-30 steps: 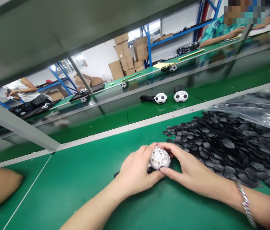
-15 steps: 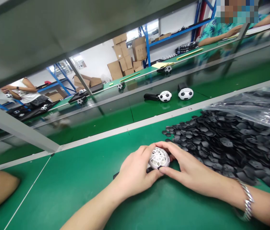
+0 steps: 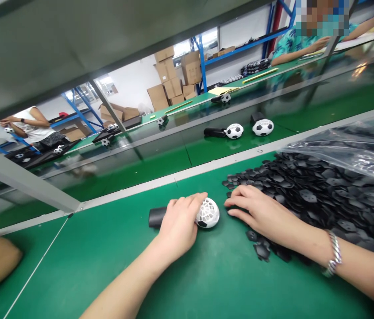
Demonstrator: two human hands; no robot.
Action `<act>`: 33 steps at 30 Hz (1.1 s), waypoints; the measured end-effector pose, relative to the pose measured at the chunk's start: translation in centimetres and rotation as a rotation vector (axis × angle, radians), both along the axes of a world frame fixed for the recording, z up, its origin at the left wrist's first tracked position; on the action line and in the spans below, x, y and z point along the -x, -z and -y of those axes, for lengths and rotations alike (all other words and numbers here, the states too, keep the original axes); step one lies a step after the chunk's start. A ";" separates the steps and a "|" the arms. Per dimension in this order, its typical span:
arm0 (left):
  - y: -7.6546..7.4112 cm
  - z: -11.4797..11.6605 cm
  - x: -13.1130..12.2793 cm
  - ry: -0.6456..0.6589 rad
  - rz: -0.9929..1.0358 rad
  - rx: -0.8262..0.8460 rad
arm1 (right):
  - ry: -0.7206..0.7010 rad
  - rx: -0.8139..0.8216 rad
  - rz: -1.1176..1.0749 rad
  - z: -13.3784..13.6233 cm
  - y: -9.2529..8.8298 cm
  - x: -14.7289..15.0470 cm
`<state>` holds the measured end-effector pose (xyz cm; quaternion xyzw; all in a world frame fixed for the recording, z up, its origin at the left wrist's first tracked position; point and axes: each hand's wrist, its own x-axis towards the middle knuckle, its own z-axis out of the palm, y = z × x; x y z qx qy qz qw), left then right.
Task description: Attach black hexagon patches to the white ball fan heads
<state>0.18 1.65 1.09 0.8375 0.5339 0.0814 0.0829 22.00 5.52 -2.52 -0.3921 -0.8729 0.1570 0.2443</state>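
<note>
The ball (image 3: 210,213) sits on the tabletop (image 3: 113,257), gripped by the left hand (image 3: 179,221), its handle (image 3: 156,217) pointing left, long axis crosswise. Just right of it, not touching, the right hand (image 3: 258,212) is palm-down, half curled at the black pieces (image 3: 306,192); whether it pinches one is unclear.

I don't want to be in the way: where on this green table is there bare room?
Bare table: the wide patch between the white line and the black handle at the left hand, and the near patch between the forearms. Crowded: the right side, where black pieces pile around the right hand.
</note>
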 end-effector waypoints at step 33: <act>0.5 -0.3 -0.1 0.089 0.233 0.095 | -0.105 0.292 -0.303 2.7 -1.9 1.2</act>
